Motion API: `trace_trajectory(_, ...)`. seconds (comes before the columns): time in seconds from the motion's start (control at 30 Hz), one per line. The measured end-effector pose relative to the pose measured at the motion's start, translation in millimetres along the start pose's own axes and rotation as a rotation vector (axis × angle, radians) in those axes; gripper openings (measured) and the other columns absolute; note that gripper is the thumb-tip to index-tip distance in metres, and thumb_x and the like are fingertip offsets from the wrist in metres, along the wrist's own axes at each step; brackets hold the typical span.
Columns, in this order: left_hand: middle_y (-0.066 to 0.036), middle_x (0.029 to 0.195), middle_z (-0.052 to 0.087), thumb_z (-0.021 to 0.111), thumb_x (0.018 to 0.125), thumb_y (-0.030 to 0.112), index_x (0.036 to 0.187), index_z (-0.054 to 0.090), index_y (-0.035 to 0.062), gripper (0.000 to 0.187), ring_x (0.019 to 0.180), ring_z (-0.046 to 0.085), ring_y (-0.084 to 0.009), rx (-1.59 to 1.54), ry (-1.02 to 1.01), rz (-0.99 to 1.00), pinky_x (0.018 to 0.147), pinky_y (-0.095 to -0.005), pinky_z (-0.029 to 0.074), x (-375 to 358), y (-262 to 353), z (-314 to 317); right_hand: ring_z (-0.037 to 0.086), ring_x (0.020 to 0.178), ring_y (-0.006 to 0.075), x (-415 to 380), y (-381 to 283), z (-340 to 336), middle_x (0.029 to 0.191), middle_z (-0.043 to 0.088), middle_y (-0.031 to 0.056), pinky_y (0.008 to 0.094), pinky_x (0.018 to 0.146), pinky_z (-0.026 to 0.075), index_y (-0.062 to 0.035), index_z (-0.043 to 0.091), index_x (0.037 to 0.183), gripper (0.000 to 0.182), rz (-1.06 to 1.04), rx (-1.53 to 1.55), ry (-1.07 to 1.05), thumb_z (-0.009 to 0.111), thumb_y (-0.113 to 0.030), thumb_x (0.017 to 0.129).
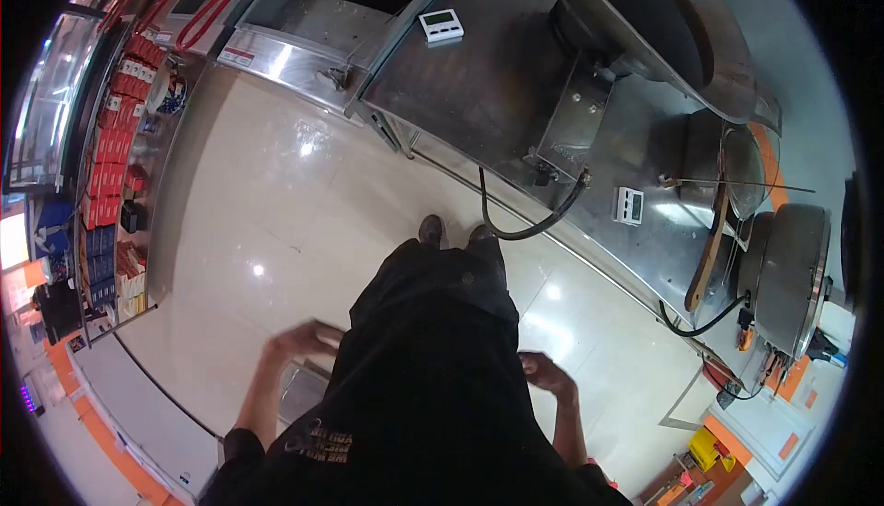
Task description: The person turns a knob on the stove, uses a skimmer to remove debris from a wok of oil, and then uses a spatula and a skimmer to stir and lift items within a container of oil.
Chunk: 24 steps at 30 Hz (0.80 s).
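Note:
Both arms hang low at the sides of the dark clothing, over the tiled floor. My left hand is beside the left hip, smeared by motion, with no held object visible. On the other side, my right hand is next to the right hip; its fingers are blurred and partly turned toward the clothing, so their pose is unclear. Neither hand touches the steel counter, which stands ahead with a white timer on it. A second white timer lies on the counter further right.
A large wok, a wooden-handled tool and pots stand along the right. A black hose loops off the counter edge. Shelves with red boxes line the left. A metal fryer unit stands ahead left.

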<state>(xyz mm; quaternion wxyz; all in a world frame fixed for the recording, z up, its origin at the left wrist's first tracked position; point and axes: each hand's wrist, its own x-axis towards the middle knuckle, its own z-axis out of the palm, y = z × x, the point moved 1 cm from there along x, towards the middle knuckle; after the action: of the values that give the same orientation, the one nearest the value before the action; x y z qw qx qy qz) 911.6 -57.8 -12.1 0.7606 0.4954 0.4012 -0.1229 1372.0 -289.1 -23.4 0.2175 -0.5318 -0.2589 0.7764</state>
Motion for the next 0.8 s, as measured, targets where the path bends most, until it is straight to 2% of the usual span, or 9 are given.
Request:
trace_trajectory(0.03,-0.009,0.102,0.067,0.072,0.078,0.015,0.108,0.062,0.0001,0.035,0.093,0.063,-0.0167,0.171,0.025,0.022,0.085,-0.0324,0.049,-2,45,-10,0.058,0.082,0.0092,-16,-67,17,0.088,0.059,0.0013,0.0251,0.074,0.050,-0.0012,0.056,0.102,0.022,-0.300,0.297,0.114,0.062,0.005,0.082)
trace_trajectory(0.1,-0.012,0.111,0.063,0.067,0.081,0.009,0.113,0.060,-0.0008,0.035,0.098,0.062,-0.0199,0.024,0.117,-0.106,0.086,-0.0325,0.051,3,99,-3,0.054,0.087,0.0076,-3,-60,1,0.097,0.057,0.0021,0.0209,0.075,0.046,0.0004,0.052,0.111,0.030,0.006,0.106,0.090,0.059,0.007,0.082)
trace_trajectory(0.23,-0.011,0.105,0.065,0.065,0.083,0.012,0.112,0.060,-0.0021,0.033,0.095,0.063,-0.0190,0.067,0.107,-0.164,0.079,-0.0320,0.053,14,109,14,0.054,0.089,0.0076,0,-56,6,0.101,0.057,0.0040,0.0213,0.076,0.046,0.0011,0.053,0.110,0.027,-0.136,-0.029,0.174,0.061,0.001,0.084)
trace_trajectory(0.3,-0.012,0.098,0.066,0.065,0.084,0.013,0.107,0.060,-0.0042,0.030,0.081,0.067,-0.0189,0.022,0.219,-0.097,0.070,-0.0301,0.055,12,103,18,0.055,0.086,0.0076,-2,-51,9,0.098,0.059,0.0039,0.0217,0.075,0.047,0.0010,0.055,0.109,0.027,-0.205,0.085,0.225,0.062,0.001,0.083)
trace_trajectory(0.47,-0.014,0.089,0.067,0.065,0.083,0.014,0.100,0.063,-0.0070,0.027,0.073,0.067,-0.0181,0.171,0.322,0.016,0.058,-0.0293,0.056,16,102,22,0.058,0.081,0.0087,4,-64,7,0.086,0.060,0.0031,0.0239,0.074,0.048,0.0003,0.056,0.109,0.027,-0.145,-0.084,0.274,0.063,0.002,0.082)
trace_trajectory(0.6,-0.016,0.090,0.068,0.067,0.082,0.021,0.106,0.061,-0.0054,0.036,0.075,0.067,-0.0210,0.311,0.219,-0.117,0.063,-0.0312,0.056,33,122,11,0.059,0.078,0.0104,37,-88,-25,0.082,0.060,0.0038,0.0249,0.073,0.049,-0.0002,0.056,0.110,0.026,-0.300,-0.022,0.320,0.062,-0.005,0.085)
trace_trajectory(0.67,-0.018,0.098,0.066,0.070,0.079,0.032,0.112,0.060,-0.0017,0.048,0.087,0.065,-0.0250,0.276,0.435,-0.018,0.075,-0.0346,0.054,57,129,6,0.059,0.076,0.0110,65,-115,-48,0.082,0.060,0.0039,0.0254,0.071,0.049,-0.0007,0.055,0.109,0.024,-0.480,0.065,0.543,0.061,-0.008,0.086)
trace_trajectory(0.77,-0.018,0.111,0.061,0.069,0.079,0.042,0.117,0.057,0.0005,0.058,0.104,0.058,-0.0285,0.410,0.414,0.342,0.088,-0.0361,0.047,117,160,29,0.058,0.071,0.0109,123,-170,-59,0.078,0.059,0.0029,0.0261,0.065,0.049,-0.0004,0.054,0.106,0.023,-0.595,0.296,0.878,0.061,-0.011,0.088)
trace_trajectory(0.8,-0.017,0.116,0.059,0.067,0.080,0.044,0.119,0.056,0.0004,0.060,0.108,0.056,-0.0282,0.447,0.362,0.453,0.090,-0.0375,0.046,138,171,38,0.059,0.069,0.0136,149,-176,-58,0.076,0.059,0.0048,0.0282,0.063,0.049,0.0004,0.053,0.105,0.025,-0.675,0.103,1.042,0.063,-0.014,0.086)
